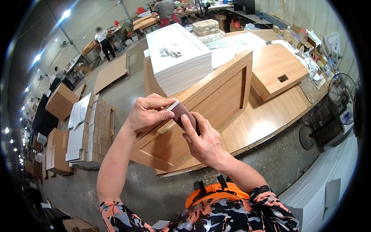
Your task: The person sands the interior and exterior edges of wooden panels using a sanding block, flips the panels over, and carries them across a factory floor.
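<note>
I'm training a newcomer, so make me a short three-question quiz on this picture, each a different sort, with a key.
1. True or false: only the right fingers touch the small brown block.
2. What lies on top of the stack of white panels? A) a desk fan; B) a crumpled scrap; C) a cardboard box.
3. Fill in: the wooden piece with a dark rectangular opening lies to the person's ____ of the framed wooden panel.

Key: 1. False; the left fingers touch it too. 2. B. 3. Right.
</note>
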A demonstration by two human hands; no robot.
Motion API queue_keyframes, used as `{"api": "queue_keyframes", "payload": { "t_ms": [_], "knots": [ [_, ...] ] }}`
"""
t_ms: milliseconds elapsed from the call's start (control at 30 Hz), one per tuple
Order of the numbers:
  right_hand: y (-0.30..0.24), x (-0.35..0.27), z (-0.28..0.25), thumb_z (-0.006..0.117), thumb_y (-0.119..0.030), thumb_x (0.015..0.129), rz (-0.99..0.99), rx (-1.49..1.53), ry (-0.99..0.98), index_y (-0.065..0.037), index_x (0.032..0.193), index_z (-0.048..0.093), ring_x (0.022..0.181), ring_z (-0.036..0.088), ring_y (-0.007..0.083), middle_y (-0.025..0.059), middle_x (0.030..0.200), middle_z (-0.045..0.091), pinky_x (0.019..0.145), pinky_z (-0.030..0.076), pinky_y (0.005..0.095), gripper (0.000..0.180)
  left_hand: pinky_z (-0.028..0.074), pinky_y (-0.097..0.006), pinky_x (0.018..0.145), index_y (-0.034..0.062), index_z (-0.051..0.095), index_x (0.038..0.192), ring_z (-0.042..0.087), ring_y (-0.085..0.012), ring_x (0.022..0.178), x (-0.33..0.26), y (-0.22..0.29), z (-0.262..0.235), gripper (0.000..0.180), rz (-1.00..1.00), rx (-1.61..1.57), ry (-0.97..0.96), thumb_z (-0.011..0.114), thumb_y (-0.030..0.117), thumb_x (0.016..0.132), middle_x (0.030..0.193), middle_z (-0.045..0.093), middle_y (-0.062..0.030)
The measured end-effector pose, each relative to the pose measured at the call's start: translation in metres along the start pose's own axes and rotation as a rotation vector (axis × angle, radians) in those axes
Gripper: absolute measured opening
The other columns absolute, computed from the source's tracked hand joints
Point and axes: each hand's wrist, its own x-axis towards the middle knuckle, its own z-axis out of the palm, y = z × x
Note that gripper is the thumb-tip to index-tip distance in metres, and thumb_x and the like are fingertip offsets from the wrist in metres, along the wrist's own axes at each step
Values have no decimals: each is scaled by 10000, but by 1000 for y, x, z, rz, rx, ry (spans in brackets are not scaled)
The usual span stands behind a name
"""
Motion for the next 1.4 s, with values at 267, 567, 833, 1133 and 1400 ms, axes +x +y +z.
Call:
{"api": "queue_keyframes", "payload": {
  "t_ms": [267,567,833,1133,1400],
  "knots": [
    [0,-3,10,634,-41,787,-5,-21,11,-71,1418,444,921,614,359,279,1171,525,651,567,394,660,514,-260,813,36,742,1057,623,-151,919,0,4,-2,364,-72,-112,-25,834,2,707,993,662,-69],
    [-4,-26,5,673,-62,797,83,109,-47,-86,1447,403,790,641,353,252,1087,556,551,553,401,704,499,-282,828,28,695,1154,588,-152,1037,2,8,0,439,6,25,-25,816,43,733,1134,653,-101],
    [-13,-53,22,643,-106,837,199,134,-246,-87,1476,337,760,645,375,261,1088,532,547,546,429,708,477,-326,839,56,672,1202,569,-177,968,11,6,7,538,-274,307,-95,809,362,781,998,639,-93],
    [-38,-1,38,627,-69,764,308,61,-438,-14,1482,273,858,624,419,281,1077,501,658,568,450,803,477,-328,799,57,682,1171,596,-225,876,8,18,16,456,-247,513,-70,684,408,880,885,621,-130],
    [-52,-32,31,625,-79,777,262,-1,-423,-2,1463,330,829,626,393,273,1048,504,630,562,438,751,524,-362,839,88,724,1076,679,-319,969,10,18,15,424,-278,546,0,671,448,858,1029,707,-160]
  ]
}}
